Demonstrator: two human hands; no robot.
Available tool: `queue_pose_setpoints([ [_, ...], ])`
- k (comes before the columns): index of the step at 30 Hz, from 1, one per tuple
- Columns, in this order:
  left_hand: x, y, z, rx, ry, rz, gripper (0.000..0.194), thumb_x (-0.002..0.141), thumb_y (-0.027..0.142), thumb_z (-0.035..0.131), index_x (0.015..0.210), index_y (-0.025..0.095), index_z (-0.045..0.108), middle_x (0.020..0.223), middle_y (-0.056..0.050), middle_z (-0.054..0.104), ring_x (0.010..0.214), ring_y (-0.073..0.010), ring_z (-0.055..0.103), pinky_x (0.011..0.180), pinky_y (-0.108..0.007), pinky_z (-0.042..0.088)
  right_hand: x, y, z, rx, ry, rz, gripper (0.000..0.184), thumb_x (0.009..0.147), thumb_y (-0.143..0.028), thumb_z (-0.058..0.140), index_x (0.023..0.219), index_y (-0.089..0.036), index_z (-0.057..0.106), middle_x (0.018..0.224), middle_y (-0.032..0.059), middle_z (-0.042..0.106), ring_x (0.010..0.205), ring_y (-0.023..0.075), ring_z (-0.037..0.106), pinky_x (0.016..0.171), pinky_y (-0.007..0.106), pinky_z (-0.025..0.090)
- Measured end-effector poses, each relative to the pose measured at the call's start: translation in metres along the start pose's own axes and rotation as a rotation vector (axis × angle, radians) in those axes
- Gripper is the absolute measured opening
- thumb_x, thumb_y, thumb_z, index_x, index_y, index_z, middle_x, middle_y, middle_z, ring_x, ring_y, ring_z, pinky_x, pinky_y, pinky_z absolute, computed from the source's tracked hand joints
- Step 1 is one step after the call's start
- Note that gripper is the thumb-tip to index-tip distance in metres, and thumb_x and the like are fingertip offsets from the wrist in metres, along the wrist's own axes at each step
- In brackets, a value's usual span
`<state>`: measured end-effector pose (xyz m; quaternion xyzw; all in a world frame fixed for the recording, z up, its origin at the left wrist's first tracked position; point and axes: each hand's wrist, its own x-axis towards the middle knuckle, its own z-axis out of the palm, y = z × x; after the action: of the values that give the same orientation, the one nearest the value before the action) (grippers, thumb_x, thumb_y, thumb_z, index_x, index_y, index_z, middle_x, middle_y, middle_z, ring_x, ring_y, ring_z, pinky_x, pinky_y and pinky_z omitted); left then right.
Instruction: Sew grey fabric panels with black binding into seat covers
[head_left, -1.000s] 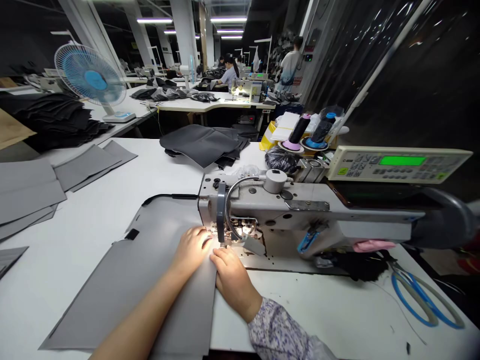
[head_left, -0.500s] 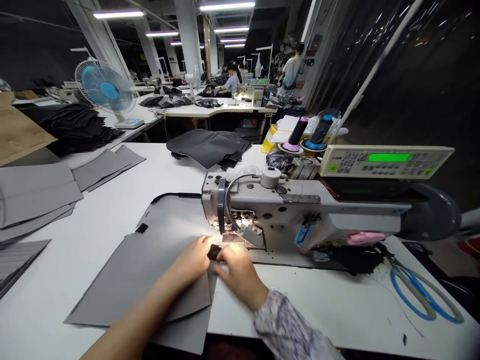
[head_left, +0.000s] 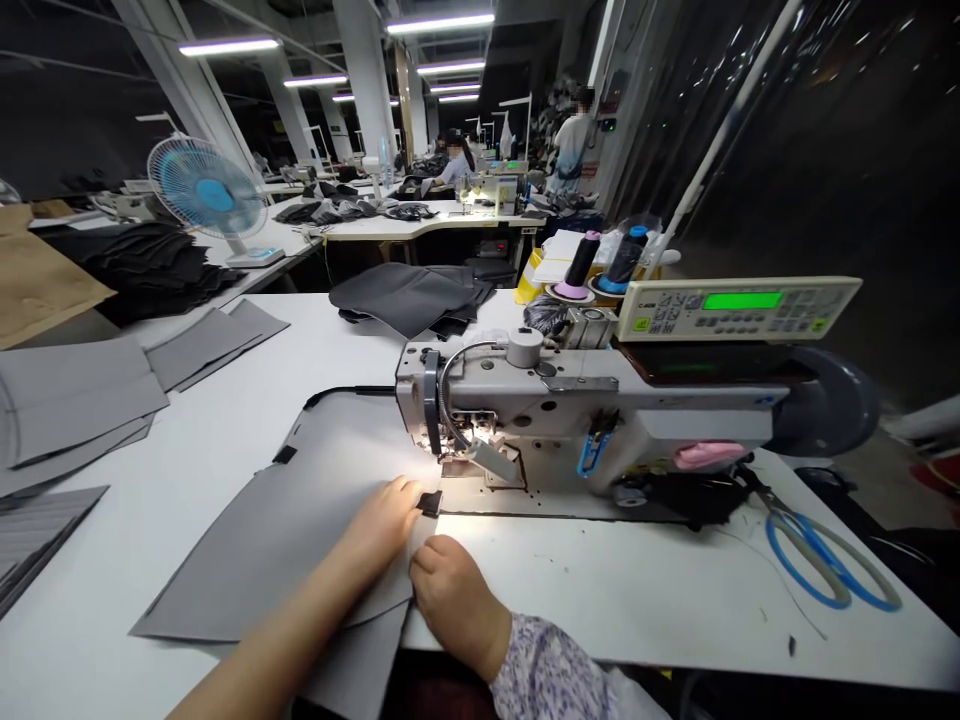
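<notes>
A long sewing hall with rows of white tables runs away under strip lights, two co-workers (head_left: 457, 165) (head_left: 575, 130) standing or sitting far off at the other stations. On the near white worktop (head_left: 315, 345), an industrial sewing machine (head_left: 525, 405) stands towards the right, with a green-screened control panel (head_left: 739, 310) behind its arm and two thread cones (head_left: 581, 260) (head_left: 624, 260) beyond that. A pile of dark fabric pieces (head_left: 409, 298) lies at the far edge of the worktop, and folded grey panels (head_left: 75, 400) lie along its left edge, while a table fan (head_left: 206, 190) stands on the next table behind them. Blue-handled shears (head_left: 825, 565) lie near the right corner of the worktop, just beyond a scrap of pink cloth (head_left: 705, 455) resting on the machine bed. A large grey fabric panel (head_left: 300, 510) lies in front of the machine, left of its lit needle area, with its near part running over the worktop's front edge. A small black tab (head_left: 429, 504) sits on the panel's right edge, just beside the presser foot. The left hand (head_left: 382, 522) lies on the panel with its fingers together, their tips at the tab, though whether they pinch it cannot be told. The right hand (head_left: 454, 592), in a floral sleeve, rests nearer the front edge, fingers loosely curled together and holding nothing.
</notes>
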<state>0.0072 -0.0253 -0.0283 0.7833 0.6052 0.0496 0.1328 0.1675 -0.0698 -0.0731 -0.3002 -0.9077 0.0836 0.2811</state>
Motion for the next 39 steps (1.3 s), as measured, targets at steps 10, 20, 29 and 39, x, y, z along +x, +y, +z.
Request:
queue_pose_setpoints([
  [10, 0.01, 0.003, -0.009, -0.126, -0.063, -0.102, 0.048, 0.083, 0.018, 0.05, 0.128, 0.024, 0.066, 0.132, -0.007, 0.068, 0.121, -0.0273, 0.063, 0.107, -0.041, 0.046, -0.007, 0.011, 0.012, -0.148, 0.19, 0.086, 0.023, 0.092, -0.001, 0.052, 0.109, -0.009, 0.065, 0.128, 0.0173, 0.064, 0.122, 0.0271, 0.06, 0.109, 0.045, 0.05],
  [20, 0.018, -0.001, -0.03, -0.44, -0.103, 0.105, 0.044, 0.083, 0.021, 0.044, 0.116, 0.023, 0.074, 0.119, -0.003, 0.075, 0.111, -0.0231, 0.067, 0.103, -0.037, 0.049, 0.011, 0.036, 0.012, -0.105, 0.096, 0.133, 0.02, 0.091, 0.0, 0.053, 0.099, -0.01, 0.067, 0.127, 0.0185, 0.066, 0.124, 0.0273, 0.061, 0.108, 0.047, 0.051],
  [29, 0.019, -0.014, -0.02, -0.429, -0.094, 0.067, 0.051, 0.081, 0.017, 0.047, 0.126, 0.024, 0.07, 0.13, -0.004, 0.07, 0.12, -0.0232, 0.063, 0.11, -0.04, 0.045, 0.026, 0.042, 0.003, -0.07, 0.107, 0.166, 0.016, 0.093, -0.002, 0.055, 0.091, -0.013, 0.065, 0.114, 0.0143, 0.068, 0.113, 0.0234, 0.063, 0.106, 0.039, 0.05],
  [39, -0.002, 0.012, 0.004, 0.02, 0.037, 0.04, 0.049, 0.095, 0.039, 0.047, 0.138, 0.022, 0.062, 0.107, -0.012, 0.072, 0.101, -0.0307, 0.063, 0.092, -0.043, 0.051, -0.001, 0.083, -0.042, -0.118, 0.285, 0.542, 0.024, 0.094, -0.005, 0.052, 0.111, -0.014, 0.066, 0.12, 0.0153, 0.063, 0.115, 0.0285, 0.056, 0.097, 0.046, 0.051],
])
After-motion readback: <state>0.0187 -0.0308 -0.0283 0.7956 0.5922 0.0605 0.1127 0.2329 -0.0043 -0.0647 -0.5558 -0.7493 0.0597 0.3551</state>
